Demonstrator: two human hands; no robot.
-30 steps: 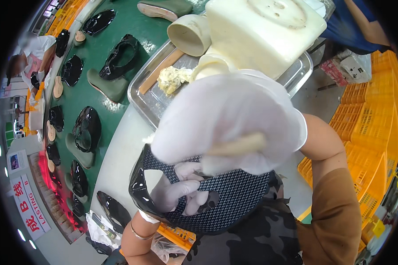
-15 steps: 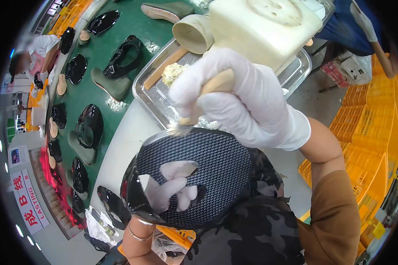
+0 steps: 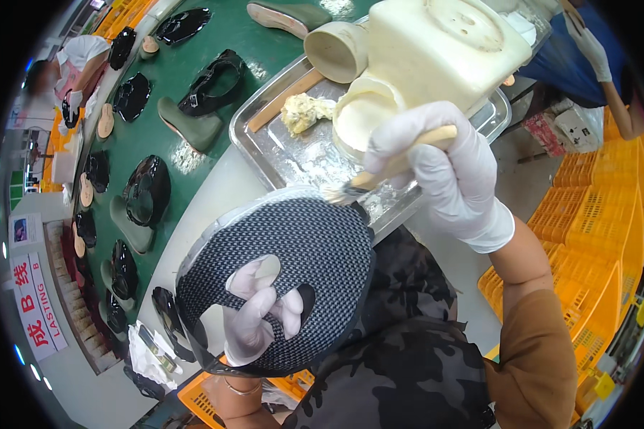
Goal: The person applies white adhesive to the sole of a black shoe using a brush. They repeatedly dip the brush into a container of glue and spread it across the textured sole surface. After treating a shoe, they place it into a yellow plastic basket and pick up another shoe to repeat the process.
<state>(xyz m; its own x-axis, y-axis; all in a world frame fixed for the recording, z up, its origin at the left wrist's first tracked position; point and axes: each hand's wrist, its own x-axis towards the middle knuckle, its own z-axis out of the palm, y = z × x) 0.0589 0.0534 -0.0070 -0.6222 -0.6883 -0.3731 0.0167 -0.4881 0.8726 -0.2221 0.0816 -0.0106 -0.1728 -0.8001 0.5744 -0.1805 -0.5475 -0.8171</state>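
Holding, both hands occupied: the left hand (image 3: pixel 254 325), in a white glove, has its fingers curled through the cut-out openings of a rounded black shoe upper (image 3: pixel 293 236) with a dark grey checked fabric lining; the part of the grip beneath is hidden. Upper is in front of the body, above the camouflage-patterned clothing (image 3: pixel 386 382), tilted, lining facing up, a whitish band along its far-left edge. The right hand (image 3: pixel 458 184), also white-gloved, is closed round the pale wooden handle of a short brush (image 3: pixel 409 159); the bristles meet the upper's far edge. Just beyond, on the bench (image 3: pixel 272 51), sits a rectangular shiny metal tray (image 3: pixel 293 157), smeared white, with a large cream plastic container (image 3: pixel 444 64) lying in it, a round cream pot (image 3: pixel 368 114) with pale contents and a crumbly yellowish lump (image 3: pixel 304 114). Handling estimate: upper probably light and flexible, the lining soft, apt to sag or fold at the unsupported rim; any glossy outer face likely slippery to gloves. Best hold, in my judgement: inside the openings with fingers spread underneath, clear of the whitish edge, which looks wet and could smear. Brush likely light and stiff in the handle; grip mid-handle, away from the bristles.
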